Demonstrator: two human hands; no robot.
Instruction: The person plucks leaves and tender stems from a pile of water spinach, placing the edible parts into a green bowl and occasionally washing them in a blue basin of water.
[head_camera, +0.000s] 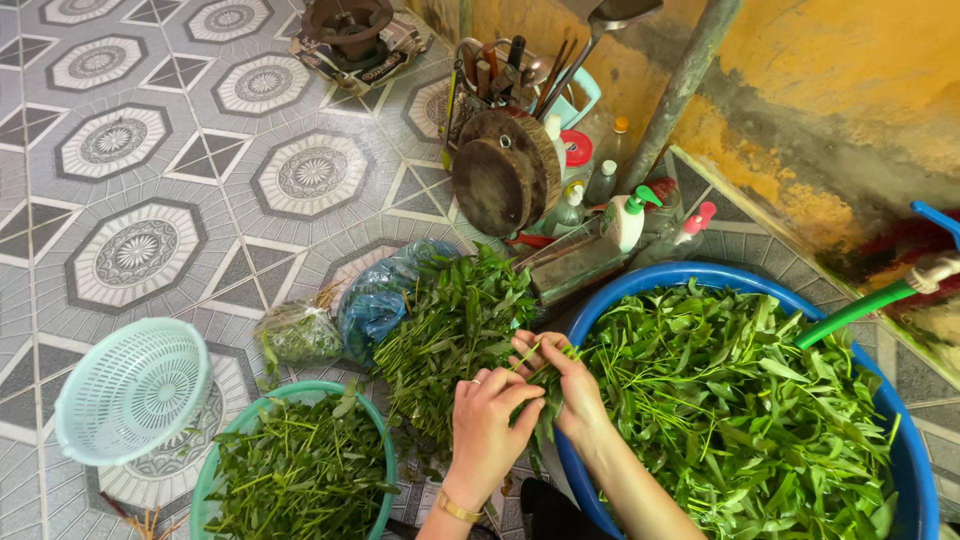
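Both hands (530, 400) on greens (545, 385) beside leaf-filled blue basin (915, 450).

We see a glossy blue plastic tub (640, 285), a smooth green plastic basin (375, 420) and a pale, perforated plastic colander (130, 390). The chopping block (495, 180) is rough dark wood. The floor tiles (140, 250) look smooth, the yellow wall (850, 60) matt and stained.
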